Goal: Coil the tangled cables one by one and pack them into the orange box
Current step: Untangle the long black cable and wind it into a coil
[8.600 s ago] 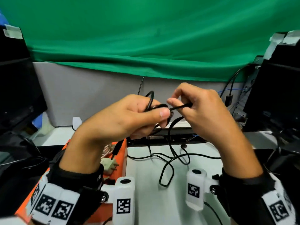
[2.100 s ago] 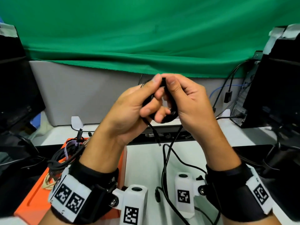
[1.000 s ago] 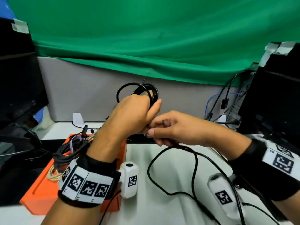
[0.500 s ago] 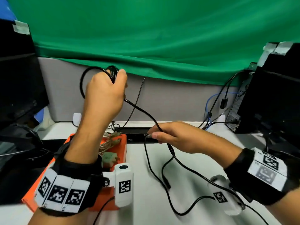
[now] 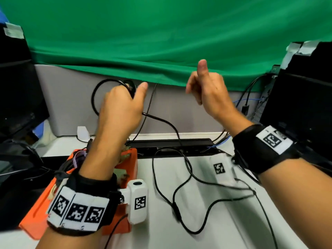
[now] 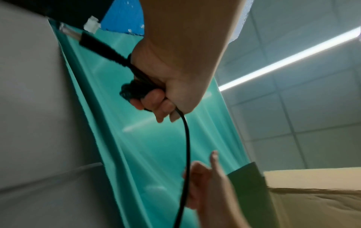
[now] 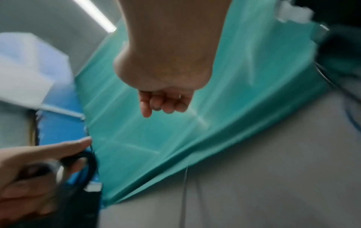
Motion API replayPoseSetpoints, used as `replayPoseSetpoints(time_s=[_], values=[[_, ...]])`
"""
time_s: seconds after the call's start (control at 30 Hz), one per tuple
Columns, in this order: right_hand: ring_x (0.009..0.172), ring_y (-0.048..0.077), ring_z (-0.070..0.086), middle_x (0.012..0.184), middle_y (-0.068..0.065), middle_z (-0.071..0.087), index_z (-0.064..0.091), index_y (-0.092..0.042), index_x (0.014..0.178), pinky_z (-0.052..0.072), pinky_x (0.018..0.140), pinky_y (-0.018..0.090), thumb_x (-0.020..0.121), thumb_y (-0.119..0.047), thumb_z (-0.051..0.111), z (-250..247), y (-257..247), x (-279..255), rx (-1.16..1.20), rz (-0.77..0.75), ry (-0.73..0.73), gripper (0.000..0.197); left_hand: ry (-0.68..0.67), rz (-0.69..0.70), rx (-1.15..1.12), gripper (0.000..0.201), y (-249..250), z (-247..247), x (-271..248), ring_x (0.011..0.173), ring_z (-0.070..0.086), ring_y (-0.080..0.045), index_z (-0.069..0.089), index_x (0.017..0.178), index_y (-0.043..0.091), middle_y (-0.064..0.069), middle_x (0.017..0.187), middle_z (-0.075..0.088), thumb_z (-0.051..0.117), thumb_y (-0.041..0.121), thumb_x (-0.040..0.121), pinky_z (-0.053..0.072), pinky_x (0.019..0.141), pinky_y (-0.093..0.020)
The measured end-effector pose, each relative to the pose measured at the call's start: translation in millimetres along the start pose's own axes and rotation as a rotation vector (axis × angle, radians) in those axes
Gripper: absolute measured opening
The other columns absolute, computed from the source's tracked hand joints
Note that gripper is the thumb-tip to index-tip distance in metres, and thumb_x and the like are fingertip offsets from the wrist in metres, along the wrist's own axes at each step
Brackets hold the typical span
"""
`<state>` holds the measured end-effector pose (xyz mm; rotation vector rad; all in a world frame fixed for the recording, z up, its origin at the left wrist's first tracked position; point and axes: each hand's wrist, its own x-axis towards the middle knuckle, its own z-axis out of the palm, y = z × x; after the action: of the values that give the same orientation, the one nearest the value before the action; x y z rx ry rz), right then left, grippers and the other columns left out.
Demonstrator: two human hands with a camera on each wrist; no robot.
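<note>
My left hand [image 5: 133, 92] is raised above the desk and grips a small coil of black cable [image 5: 93, 97]. In the left wrist view its fingers [image 6: 156, 101] curl round the coil, and a black plug [image 6: 97, 44] sticks out beside the wrist. The cable's loose length [image 5: 179, 187] hangs from the fist and snakes over the white desk. My right hand [image 5: 203, 87] is up at the same height, to the right. Its thumb points up, its fingers [image 7: 162, 104] are loosely curled, and it holds nothing. The orange box [image 5: 36, 212] sits under my left forearm with other cables inside.
Black monitors stand at the far left [image 5: 16, 97] and far right [image 5: 301, 105]. A black bar [image 5: 170, 142] lies along the back of the desk, below the grey partition and green cloth. More wires [image 5: 246, 99] hang at the rear right.
My right hand let go of the cable near the desk and rose to the level of my left hand. My left hand with the coil came down a little and moved right.
</note>
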<state>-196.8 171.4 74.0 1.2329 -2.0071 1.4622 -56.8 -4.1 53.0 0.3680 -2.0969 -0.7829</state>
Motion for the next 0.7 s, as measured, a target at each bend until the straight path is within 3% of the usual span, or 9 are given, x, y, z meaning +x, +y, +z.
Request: replayPoseSetpoints(time_s=[0.13,0.23,0.3,0.37,0.43,0.5,0.57,0.63,0.7], values=[[0.048,0.008,0.048,0.045,-0.012,0.048,0.068,-0.007,0.064,0.034,0.055,0.032,0.102,-0.053,0.03,-28.4,2.6,19.9,-0.421,-0.267,0.079,0.071,0.128,-0.099,0.108,0.061,-22.3,-16.3,12.3,0.06,0.049,-0.033,0.055,0.066,0.004,-0.013,0.06,0.052,0.044,0.051,0.103,0.031,0.058,-0.041],[0.047,0.006,0.046,0.042,-0.008,0.048,0.068,-0.01,0.057,0.034,0.056,0.033,0.102,-0.053,0.034,-38.5,9.1,40.6,-0.209,-0.17,0.294,0.071,0.058,-0.146,0.034,0.06,-30.1,-20.1,17.8,0.073,0.063,-0.037,0.07,0.076,0.004,-0.016,0.069,0.066,0.046,0.055,0.1,0.051,0.07,-0.049],[0.043,0.01,0.042,0.039,-0.005,0.044,0.065,-0.012,0.054,0.03,0.054,0.029,0.102,-0.054,0.036,-34.9,10.7,42.0,-0.07,-0.102,0.316,0.07,0.051,-0.128,0.061,0.065,-27.7,-16.7,16.3,0.074,0.064,-0.039,0.07,0.082,-0.001,-0.02,0.074,0.068,0.045,0.056,0.1,0.052,0.071,-0.052],[0.039,0.013,0.039,0.038,-0.003,0.042,0.066,-0.008,0.059,0.029,0.048,0.027,0.102,-0.053,0.036,-25.2,3.4,32.1,0.044,-0.005,0.116,0.069,0.078,-0.107,0.084,0.066,-23.8,-12.9,14.0,0.073,0.061,-0.04,0.07,0.085,-0.004,-0.023,0.075,0.067,0.043,0.054,0.102,0.049,0.067,-0.051],[0.047,0.014,0.051,0.049,-0.003,0.056,0.073,-0.009,0.074,0.04,0.053,0.028,0.099,-0.056,0.039,-8.2,-7.7,11.9,-0.014,0.09,-0.238,0.063,0.123,-0.113,0.095,0.065,-23.6,-10.5,14.4,0.073,0.059,-0.041,0.07,0.086,-0.005,-0.022,0.076,0.066,0.043,0.051,0.103,0.047,0.067,-0.051],[0.075,0.008,0.066,0.08,-0.009,0.072,0.076,-0.024,0.098,0.053,0.073,0.028,0.091,-0.069,0.048,12.6,-19.1,-15.5,-0.24,0.118,-0.58,0.053,0.14,-0.153,0.084,0.065,-26.2,-9.4,16.2,0.075,0.059,-0.041,0.07,0.087,-0.005,-0.023,0.077,0.066,0.043,0.051,0.103,0.048,0.069,-0.051],[0.098,0.006,0.064,0.111,-0.012,0.071,0.064,-0.033,0.127,0.052,0.088,0.03,0.086,-0.073,0.056,34.1,-23.2,-43.6,-0.469,0.091,-0.799,0.058,0.131,-0.185,0.067,0.066,-31.1,-7.2,17.4,0.074,0.061,-0.041,0.071,0.088,-0.006,-0.024,0.079,0.068,0.043,0.053,0.102,0.05,0.068,-0.052],[0.107,0.01,0.06,0.127,-0.007,0.066,0.051,-0.03,0.142,0.047,0.087,0.029,0.087,-0.066,0.061,52.0,-23.4,-66.2,-0.559,0.106,-0.827,0.066,0.109,-0.196,0.013,0.066,-32.4,-5.0,16.9,0.074,0.065,-0.037,0.071,0.086,-0.002,-0.02,0.078,0.07,0.044,0.057,0.1,0.054,0.07,-0.051],[0.111,0.017,0.06,0.128,-0.002,0.065,0.049,-0.028,0.139,0.049,0.088,0.033,0.09,-0.061,0.063,64.0,-21.9,-78.4,-0.48,0.177,-0.713,0.061,0.029,-0.242,-0.169,0.059,-30.2,-3.5,16.7,0.067,0.067,-0.026,0.069,0.081,0.006,-0.008,0.07,0.07,0.048,0.059,0.098,0.057,0.068,-0.046]])
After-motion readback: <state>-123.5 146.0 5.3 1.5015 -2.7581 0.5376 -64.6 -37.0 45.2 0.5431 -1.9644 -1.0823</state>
